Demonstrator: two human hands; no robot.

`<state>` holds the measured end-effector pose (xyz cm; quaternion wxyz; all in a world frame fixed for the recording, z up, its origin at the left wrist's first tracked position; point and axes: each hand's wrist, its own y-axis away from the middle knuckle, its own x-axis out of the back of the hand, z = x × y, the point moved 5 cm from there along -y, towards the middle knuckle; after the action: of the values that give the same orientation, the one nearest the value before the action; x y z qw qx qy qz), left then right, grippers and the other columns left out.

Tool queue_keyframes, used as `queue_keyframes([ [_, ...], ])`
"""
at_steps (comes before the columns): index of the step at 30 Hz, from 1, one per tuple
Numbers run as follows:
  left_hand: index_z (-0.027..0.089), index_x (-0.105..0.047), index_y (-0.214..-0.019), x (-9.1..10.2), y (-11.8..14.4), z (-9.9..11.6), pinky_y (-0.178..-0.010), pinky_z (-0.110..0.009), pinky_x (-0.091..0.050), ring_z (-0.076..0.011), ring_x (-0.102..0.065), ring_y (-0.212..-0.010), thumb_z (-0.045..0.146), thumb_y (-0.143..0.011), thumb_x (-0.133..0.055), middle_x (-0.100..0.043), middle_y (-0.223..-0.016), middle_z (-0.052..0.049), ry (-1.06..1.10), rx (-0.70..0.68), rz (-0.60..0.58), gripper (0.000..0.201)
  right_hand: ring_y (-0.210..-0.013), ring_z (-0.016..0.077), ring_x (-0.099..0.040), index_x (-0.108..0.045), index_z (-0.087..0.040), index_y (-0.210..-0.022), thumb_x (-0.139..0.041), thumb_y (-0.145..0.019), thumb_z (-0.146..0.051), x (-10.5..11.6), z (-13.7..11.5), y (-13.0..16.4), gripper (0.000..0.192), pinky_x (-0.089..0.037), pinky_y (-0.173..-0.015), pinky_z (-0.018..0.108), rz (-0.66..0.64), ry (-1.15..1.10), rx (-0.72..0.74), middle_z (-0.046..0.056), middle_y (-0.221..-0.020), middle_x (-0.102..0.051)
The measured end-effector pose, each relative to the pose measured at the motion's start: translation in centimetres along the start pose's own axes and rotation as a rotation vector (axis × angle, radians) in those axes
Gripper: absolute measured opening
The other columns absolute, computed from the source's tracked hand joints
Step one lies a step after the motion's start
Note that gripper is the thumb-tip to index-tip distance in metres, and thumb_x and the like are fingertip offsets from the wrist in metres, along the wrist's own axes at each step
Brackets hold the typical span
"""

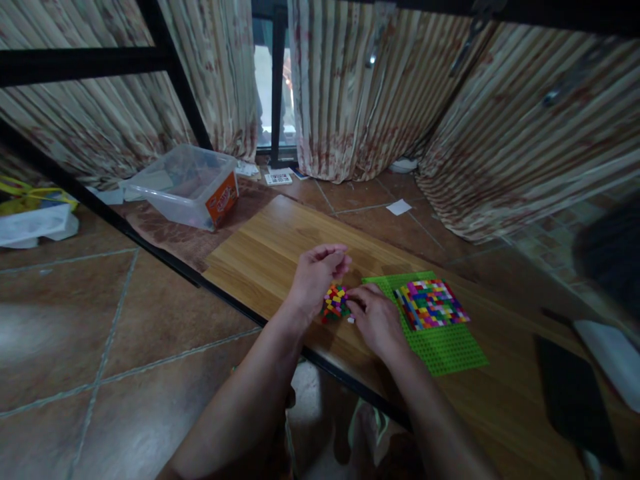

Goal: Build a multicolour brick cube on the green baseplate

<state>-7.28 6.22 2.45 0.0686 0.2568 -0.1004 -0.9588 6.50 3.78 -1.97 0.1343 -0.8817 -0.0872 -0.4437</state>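
Near the woodgrain worktop's [250, 257] front edge, the right hand [374, 313] is touching blocky bricks [334, 305], grip unclear; the left hand [319, 270] is hovering half-curled, contents hidden.

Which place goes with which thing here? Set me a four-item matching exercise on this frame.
1. Loose bricks
2. Built brick block
3. Clear box
4. Right hand

A. On the green baseplate
B. At the heap's edge
C. On the brown mat
D. Heaped on the wooden table

Pairs: 1-D, 2-A, 3-C, 4-B
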Motion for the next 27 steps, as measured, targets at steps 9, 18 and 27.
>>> queue_keyframes([
  [9, 0.013, -0.068, -0.079, -0.2, 0.1, -0.2, -0.064, -0.020, -0.045, -0.0081, -0.059, -0.062, 0.017, -0.071, -0.067, -0.066, -0.069, -0.002, -0.018, 0.004, -0.007, 0.010, -0.082, 0.0180, -0.060, -0.069, -0.021, -0.087, -0.051, -0.092, -0.023, 0.3, -0.3, 0.1, 0.018, -0.045, -0.076, 0.030, 0.042, 0.067, 0.014, 0.005, -0.092, -0.063],
  [18, 0.013, -0.068, -0.078, -0.5, 0.0, -0.8, -0.066, -0.022, -0.046, -0.0092, -0.060, -0.064, 0.017, -0.071, -0.067, -0.066, -0.069, -0.002, -0.102, 0.006, -0.011, 0.008, -0.087, 0.0185, -0.061, -0.068, -0.021, -0.095, -0.054, -0.091, -0.021, 0.4, -0.4, 0.3, 0.015, -0.046, -0.081, 0.031, 0.039, 0.023, 0.004, 0.005, -0.095, -0.063],
  [27, 0.013, -0.069, -0.076, -0.8, -0.1, -0.9, -0.067, -0.022, -0.047, -0.0101, -0.060, -0.066, 0.022, -0.066, -0.073, -0.066, -0.069, -0.002, -0.133, 0.000, -0.034, 0.014, -0.083, 0.0181, -0.060, -0.065, -0.021, -0.086, -0.053, -0.091, -0.021, 1.9, -1.4, 0.8, 0.013, -0.046, -0.077, 0.030, 0.093, -0.031, -0.002, 0.004, -0.090, -0.062],
])
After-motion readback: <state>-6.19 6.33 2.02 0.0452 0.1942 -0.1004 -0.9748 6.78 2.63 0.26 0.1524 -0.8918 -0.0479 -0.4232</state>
